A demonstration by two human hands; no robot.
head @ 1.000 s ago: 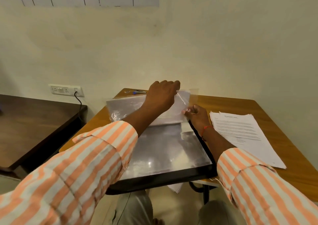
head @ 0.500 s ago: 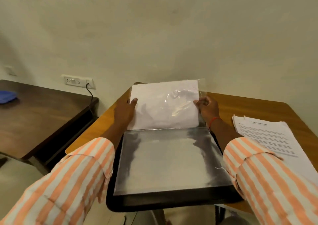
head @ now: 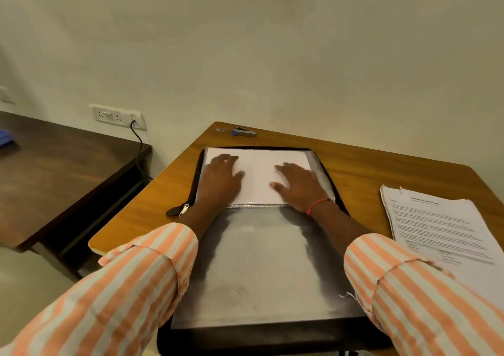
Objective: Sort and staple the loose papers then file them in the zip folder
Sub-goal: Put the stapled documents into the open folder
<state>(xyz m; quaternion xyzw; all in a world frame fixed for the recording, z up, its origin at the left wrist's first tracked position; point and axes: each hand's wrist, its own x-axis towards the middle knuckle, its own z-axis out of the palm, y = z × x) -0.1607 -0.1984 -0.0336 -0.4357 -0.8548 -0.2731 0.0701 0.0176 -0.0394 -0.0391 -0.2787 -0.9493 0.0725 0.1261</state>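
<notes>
Head view: fingers of left hand spread flat, pressing white sheet sleeved in far half of open zip folder; right hand likewise, fingers straight, holding nothing. Folder lies on wooden surface. Printed loose papers stacked to right, apart. Stapler beyond folder, at far edge.

printed lines on the loose papers — too blurred to read.

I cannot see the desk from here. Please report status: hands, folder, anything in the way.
Left hand and right hand open, flat on the sleeved paper. Zip folder open on table. Loose stack lies at right; nothing blocks.
</notes>
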